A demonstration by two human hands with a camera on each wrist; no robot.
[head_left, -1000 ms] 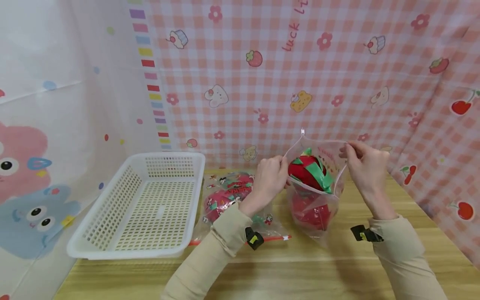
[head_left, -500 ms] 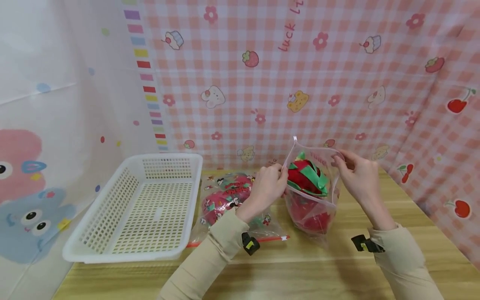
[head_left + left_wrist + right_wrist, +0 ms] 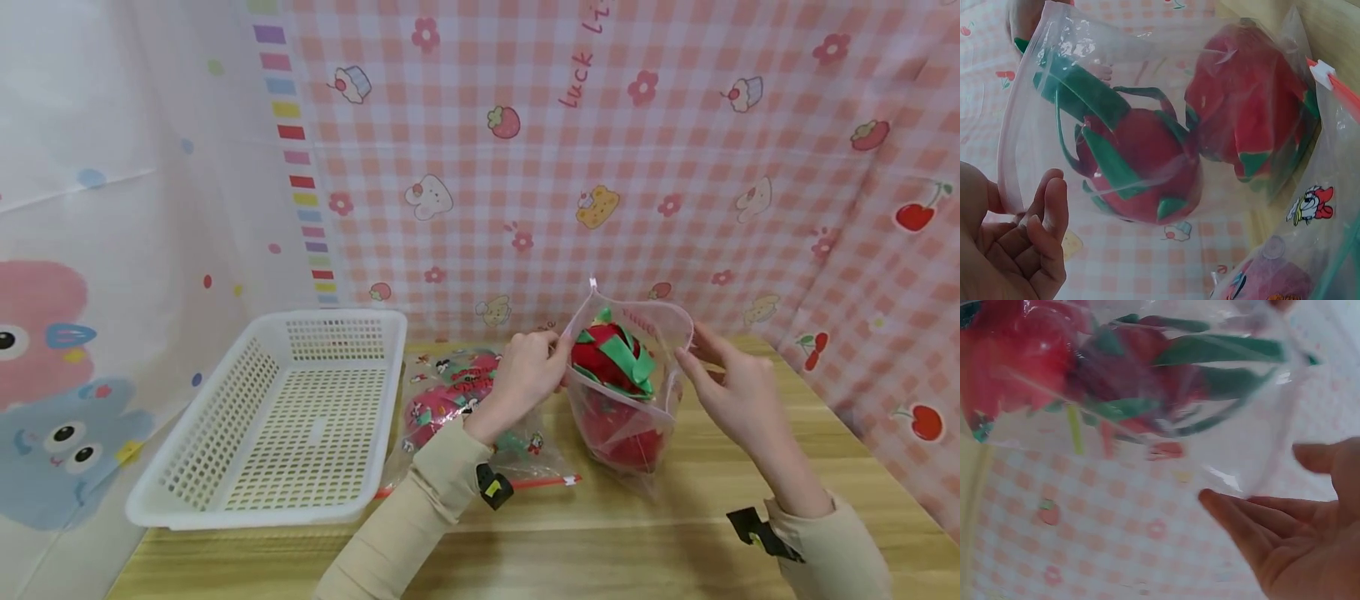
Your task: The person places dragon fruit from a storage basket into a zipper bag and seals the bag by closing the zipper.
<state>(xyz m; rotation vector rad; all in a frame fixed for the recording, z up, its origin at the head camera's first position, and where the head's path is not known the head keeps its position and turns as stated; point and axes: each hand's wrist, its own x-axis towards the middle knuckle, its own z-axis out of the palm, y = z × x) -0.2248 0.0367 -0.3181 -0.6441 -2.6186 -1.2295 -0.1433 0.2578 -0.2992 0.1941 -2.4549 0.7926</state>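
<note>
A clear zip bag [image 3: 632, 302] stands upright with its mouth spread. My left hand [image 3: 525, 375] pinches the left side of its rim between thumb and fingers. On the other side, my right hand [image 3: 738, 396] has its thumb and fingers spread apart, fingertips right at the rim; the right wrist view shows the fingers [image 3: 1235, 519] straight. Inside the bag are two red dragon fruits with green scales. One dragon fruit [image 3: 1141, 162] sits near the mouth, and the other dragon fruit [image 3: 1241, 100] lies below it, seen through the plastic.
Left of the bag lies a printed zip bag [image 3: 551, 454] with red and green fruit inside and a red slider strip [image 3: 536, 482]. A white plastic basket [image 3: 318, 417] stands farther left on the wooden table [image 3: 600, 550]. A checked cloth [image 3: 480, 167] hangs behind.
My right hand has let go its pinch on the rim and moved slightly right and down, fingers spreading. The bag's mouth has shifted a little lower; my left hand keeps its hold.
</note>
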